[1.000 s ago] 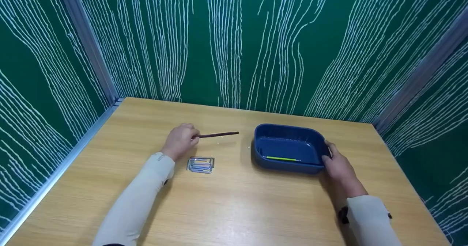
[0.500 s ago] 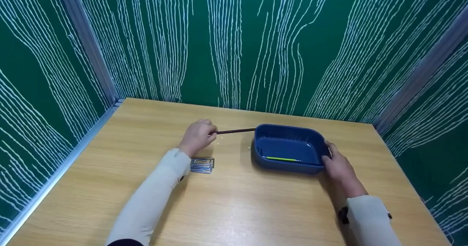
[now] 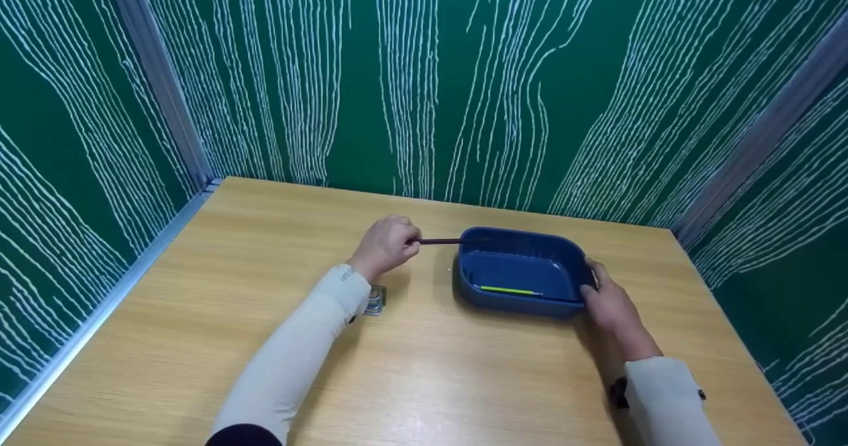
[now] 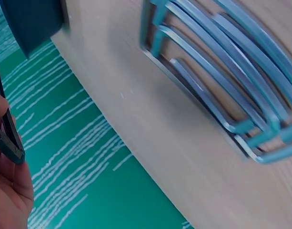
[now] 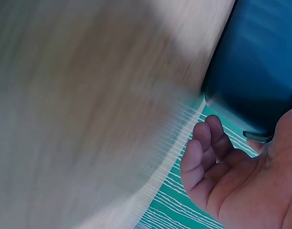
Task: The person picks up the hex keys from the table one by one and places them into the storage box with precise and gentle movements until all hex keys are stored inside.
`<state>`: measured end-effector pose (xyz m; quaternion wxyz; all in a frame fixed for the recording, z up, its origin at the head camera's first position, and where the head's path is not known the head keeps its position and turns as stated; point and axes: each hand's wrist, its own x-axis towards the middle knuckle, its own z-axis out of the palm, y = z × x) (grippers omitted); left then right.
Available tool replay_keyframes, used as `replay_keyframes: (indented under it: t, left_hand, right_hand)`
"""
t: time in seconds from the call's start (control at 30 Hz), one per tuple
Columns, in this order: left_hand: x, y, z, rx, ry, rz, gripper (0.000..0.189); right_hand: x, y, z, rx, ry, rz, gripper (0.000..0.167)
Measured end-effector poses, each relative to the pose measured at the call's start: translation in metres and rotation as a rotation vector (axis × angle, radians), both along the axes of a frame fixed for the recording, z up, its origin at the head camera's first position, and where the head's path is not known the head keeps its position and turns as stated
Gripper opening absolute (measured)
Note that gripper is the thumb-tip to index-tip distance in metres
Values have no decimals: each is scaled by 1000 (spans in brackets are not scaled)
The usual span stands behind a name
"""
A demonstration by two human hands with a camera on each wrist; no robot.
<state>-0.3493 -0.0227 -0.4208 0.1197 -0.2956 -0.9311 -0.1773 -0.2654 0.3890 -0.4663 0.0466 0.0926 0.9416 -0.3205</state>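
Observation:
My left hand [image 3: 387,244] pinches one end of a long dark hex key [image 3: 440,241]. Its bent short end shows by the fingers in the left wrist view. The far end of the key reaches over the left rim of a blue plastic bin [image 3: 523,307]. Inside the bin, along its near side, lies a slim yellow-green stick [image 3: 509,290]. At the bin's right end my right hand [image 3: 613,307] grips the wall, thumb on the near side. Several silvery hex keys [image 4: 217,71] lie nested on the table, partly hidden by the left sleeve in the head view.
A light wooden table [image 3: 411,380] carries everything. Green panels [image 3: 457,88] with white wavy lines stand along its back and sides, joined by grey posts [image 3: 165,81]. The bin sits near the back right of the table.
My left hand has moved right with the dark hex key, whose tip has gone from short of the bin to over its left rim. My right hand stays on the bin.

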Motion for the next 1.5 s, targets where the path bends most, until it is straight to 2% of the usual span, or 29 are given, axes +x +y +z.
replay_keyframes:
  t: [0.13, 0.3, 0.53, 0.83, 1.07, 1.5]
  left_hand:
    - [-1, 8, 0, -2, -39, -21, 18]
    - [-1, 19, -1, 13, -42, -50, 18]
    - [3, 41, 0, 27, -99, -58, 16]
    - [5, 65, 1, -20, -56, -102, 17]
    - [8, 73, -2, -26, -25, -133, 20]
    - [9, 87, -6, -110, 1, -152, 21]
  right_hand:
    - [-2, 1, 0, 9, -4, 0, 61]
    - [0, 0, 0, -18, -21, -7, 60]
    - [1, -2, 1, -39, -31, -16, 60]
    - [1, -3, 2, -66, -25, -17, 60]
    - [2, -2, 0, 18, 20, 1, 60]
    - [4, -2, 1, -64, -20, -11, 60]
